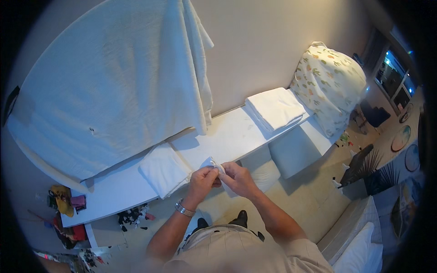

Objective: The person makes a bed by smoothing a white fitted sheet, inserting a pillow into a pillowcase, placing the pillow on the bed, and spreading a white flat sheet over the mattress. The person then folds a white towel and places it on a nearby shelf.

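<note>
My left hand [204, 178] and my right hand [236, 177] meet in front of me, over the front edge of a long white shelf [222, 136]. Between their fingertips they pinch a small white piece [212, 161], cloth or paper; my fingers hide much of it. Just left of my left hand, a folded white cloth [163, 169] lies on the shelf, hanging slightly over its front edge. Farther right on the same shelf sits a thicker stack of folded white cloth [275, 108].
A large pale cloth [112, 75] drapes over something at the wall. At the shelf's right end stands a cactus-print covered bundle [327, 82]. Below the shelf are a grey box-like seat [295, 152] and a pale cushion [263, 169]. Small items [65, 199] crowd the left end.
</note>
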`<state>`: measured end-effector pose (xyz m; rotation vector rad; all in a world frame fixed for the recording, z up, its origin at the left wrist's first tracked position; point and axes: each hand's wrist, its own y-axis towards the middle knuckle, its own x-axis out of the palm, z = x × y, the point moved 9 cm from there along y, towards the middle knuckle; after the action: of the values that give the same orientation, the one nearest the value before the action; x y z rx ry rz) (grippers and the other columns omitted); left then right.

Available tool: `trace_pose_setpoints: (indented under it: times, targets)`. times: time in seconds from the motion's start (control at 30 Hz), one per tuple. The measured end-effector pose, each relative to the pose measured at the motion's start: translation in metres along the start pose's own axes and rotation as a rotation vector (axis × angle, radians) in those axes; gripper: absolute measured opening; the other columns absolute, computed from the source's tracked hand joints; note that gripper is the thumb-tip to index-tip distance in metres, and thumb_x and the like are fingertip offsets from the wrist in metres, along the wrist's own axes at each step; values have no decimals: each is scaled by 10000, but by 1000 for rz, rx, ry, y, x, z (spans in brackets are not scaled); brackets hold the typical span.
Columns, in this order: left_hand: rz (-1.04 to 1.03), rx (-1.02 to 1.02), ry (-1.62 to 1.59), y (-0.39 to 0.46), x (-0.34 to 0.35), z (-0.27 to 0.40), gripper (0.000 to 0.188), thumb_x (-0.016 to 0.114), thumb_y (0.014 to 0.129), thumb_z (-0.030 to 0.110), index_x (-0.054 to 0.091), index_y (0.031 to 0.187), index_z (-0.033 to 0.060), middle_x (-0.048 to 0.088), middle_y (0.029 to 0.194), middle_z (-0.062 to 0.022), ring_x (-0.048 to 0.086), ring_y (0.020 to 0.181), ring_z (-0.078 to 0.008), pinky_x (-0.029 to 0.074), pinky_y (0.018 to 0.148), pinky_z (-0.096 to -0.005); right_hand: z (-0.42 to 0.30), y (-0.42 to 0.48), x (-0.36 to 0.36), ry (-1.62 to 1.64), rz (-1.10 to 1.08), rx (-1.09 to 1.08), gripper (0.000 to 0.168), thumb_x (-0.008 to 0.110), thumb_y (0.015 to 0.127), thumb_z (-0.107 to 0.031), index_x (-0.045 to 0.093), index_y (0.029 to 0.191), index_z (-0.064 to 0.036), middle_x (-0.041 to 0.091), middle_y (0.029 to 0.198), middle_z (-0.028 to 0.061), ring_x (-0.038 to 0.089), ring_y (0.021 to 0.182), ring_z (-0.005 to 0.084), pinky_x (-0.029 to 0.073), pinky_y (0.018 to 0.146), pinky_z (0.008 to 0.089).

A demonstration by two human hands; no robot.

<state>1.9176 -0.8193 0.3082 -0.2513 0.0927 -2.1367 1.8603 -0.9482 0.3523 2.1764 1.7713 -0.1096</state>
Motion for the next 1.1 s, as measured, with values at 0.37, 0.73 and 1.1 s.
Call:
trace_pose_setpoints:
  times: [0.37,0.73,1.1]
  targets:
    - [81,122,-189,0,2,9,222,557,1018,202,602,884,31,657,856,-21,650,753,-115,578,720,-294,73,1,-61,148,205,156,200,558,976,-131,667,1069,8,674,878,74,623,821,142,510,743,305]
    - [466,282,21,6,-100,39,244,527,1021,196,523,809,75,523,702,22,512,616,-59,474,546,-252,-10,18,-177,-159,469,-52,115,570,981,-74,656,1011,-4,628,817,-6,561,741,65,465,681,228]
    - [985,622,885,-14,-168,40,263,632,954,128,590,1174,-11,645,1046,-147,628,879,-296,534,790,-382,-88,44,-192,36,426,-206,128,662,954,-117,696,998,-2,657,811,-11,558,710,47,470,635,218]
